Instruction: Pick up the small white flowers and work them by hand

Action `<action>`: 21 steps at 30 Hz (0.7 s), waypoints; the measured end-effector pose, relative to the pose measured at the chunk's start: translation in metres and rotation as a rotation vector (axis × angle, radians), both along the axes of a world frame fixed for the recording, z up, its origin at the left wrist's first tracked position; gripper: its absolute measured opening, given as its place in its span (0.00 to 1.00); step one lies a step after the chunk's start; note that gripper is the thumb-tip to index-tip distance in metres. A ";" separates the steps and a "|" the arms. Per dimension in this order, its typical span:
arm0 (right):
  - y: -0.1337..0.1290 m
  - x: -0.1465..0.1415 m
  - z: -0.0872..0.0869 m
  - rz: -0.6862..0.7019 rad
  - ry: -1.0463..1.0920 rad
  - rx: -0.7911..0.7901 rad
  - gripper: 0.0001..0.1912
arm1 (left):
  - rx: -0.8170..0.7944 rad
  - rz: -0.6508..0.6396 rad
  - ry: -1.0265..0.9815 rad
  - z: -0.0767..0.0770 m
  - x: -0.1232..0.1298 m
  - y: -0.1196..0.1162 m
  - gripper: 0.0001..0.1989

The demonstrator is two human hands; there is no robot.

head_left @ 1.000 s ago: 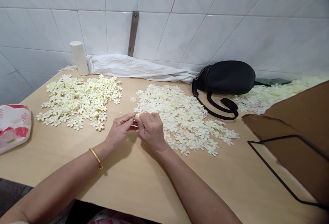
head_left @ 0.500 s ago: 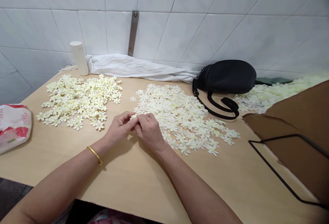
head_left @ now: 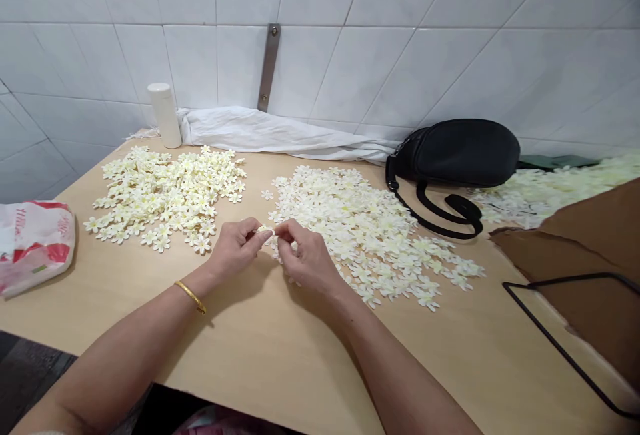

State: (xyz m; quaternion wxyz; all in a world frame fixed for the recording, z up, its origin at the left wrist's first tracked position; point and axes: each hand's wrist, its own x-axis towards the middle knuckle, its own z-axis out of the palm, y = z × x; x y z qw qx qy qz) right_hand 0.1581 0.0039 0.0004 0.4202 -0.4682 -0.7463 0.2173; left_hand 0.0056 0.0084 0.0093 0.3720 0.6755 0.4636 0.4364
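Note:
My left hand (head_left: 235,248) is closed in a pinch on a small cream artificial flower (head_left: 265,229), held just above the table. Curled fingers of my right hand (head_left: 307,255) meet the flower's right edge, with the thumb bent beneath; their exact grip is partly hidden. A spread heap of whiter flower pieces (head_left: 350,215) lies beside and behind my right hand. To the left is another heap of yellower flowers (head_left: 170,195), apart from my left hand.
A white bottle (head_left: 165,115) and a bunched white cloth (head_left: 260,132) stand along the tiled wall. A black bag (head_left: 460,152) with a strap lies at back right. More flowers (head_left: 565,188) are behind a cardboard box (head_left: 590,255). A red-and-white packet (head_left: 37,245) sits left.
My right hand's fingers have loosened and shifted slightly right from the left hand, showing more of the flower. The whole view has shifted a little, so everything appears further right.

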 end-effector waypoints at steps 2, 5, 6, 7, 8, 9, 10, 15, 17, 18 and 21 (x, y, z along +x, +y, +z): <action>0.003 0.001 0.000 -0.004 0.202 -0.055 0.08 | -0.049 -0.007 -0.059 0.002 -0.001 0.000 0.16; 0.004 -0.003 -0.002 0.098 0.461 -0.201 0.19 | -0.142 -0.073 -0.145 0.006 0.001 -0.003 0.16; 0.003 -0.005 -0.002 0.156 0.510 -0.273 0.22 | -0.162 -0.112 -0.165 0.008 0.002 -0.004 0.16; 0.002 -0.007 -0.002 0.225 0.548 -0.351 0.25 | -0.174 -0.149 -0.185 0.009 0.003 -0.006 0.16; 0.000 -0.010 -0.002 0.301 0.577 -0.427 0.28 | -0.182 -0.181 -0.202 0.010 0.004 -0.008 0.16; -0.001 -0.012 -0.001 0.378 0.604 -0.494 0.31 | -0.191 -0.207 -0.218 0.011 0.005 -0.009 0.16; -0.003 -0.014 -0.001 0.446 0.630 -0.545 0.33 | -0.206 -0.227 -0.234 0.011 0.006 -0.010 0.16; -0.007 -0.020 -0.002 0.474 0.764 -0.596 0.29 | -0.350 -0.298 -0.368 0.007 0.006 -0.010 0.16; -0.007 -0.022 -0.006 0.399 0.780 -0.560 0.27 | -0.428 -0.340 -0.467 0.003 0.007 -0.009 0.15; -0.006 -0.023 -0.007 0.356 0.771 -0.534 0.26 | -0.463 -0.360 -0.521 0.001 0.008 -0.008 0.15; -0.005 -0.024 -0.011 0.253 0.722 -0.463 0.25 | -0.543 -0.383 -0.656 -0.003 0.012 -0.008 0.13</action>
